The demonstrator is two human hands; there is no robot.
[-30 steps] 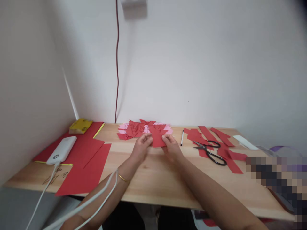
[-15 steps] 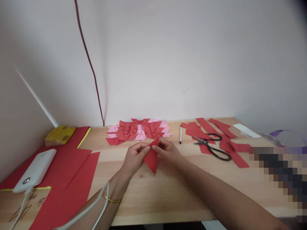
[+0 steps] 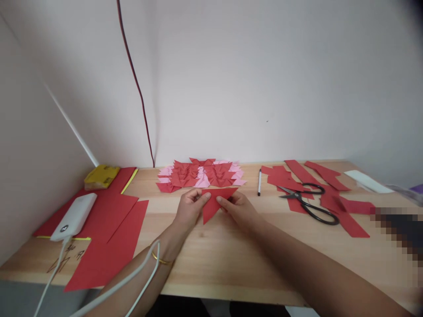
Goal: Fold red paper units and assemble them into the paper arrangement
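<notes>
A red paper triangle [image 3: 214,203] is pinched between both my hands over the middle of the wooden table [image 3: 231,255]. My left hand [image 3: 190,208] grips its left edge, fingers closed. My right hand [image 3: 238,207] holds its right side, fingers pressed on the paper. Just behind the hands lies a flat cluster of folded red and pink paper pieces [image 3: 201,174]. A gold bangle and a white cable cross my left wrist.
Large red paper sheets [image 3: 109,229] lie at the left, with a white power bank [image 3: 74,215] and a yellow pad [image 3: 101,175] on them. A pen [image 3: 259,181], black scissors [image 3: 309,201] and red paper strips [image 3: 330,200] lie at the right. Walls close the back and left.
The red paper was lifted off the cluster and brought toward me, turned from a hanging point into a wide triangle with its long edge on top. My head view shifted slightly.
</notes>
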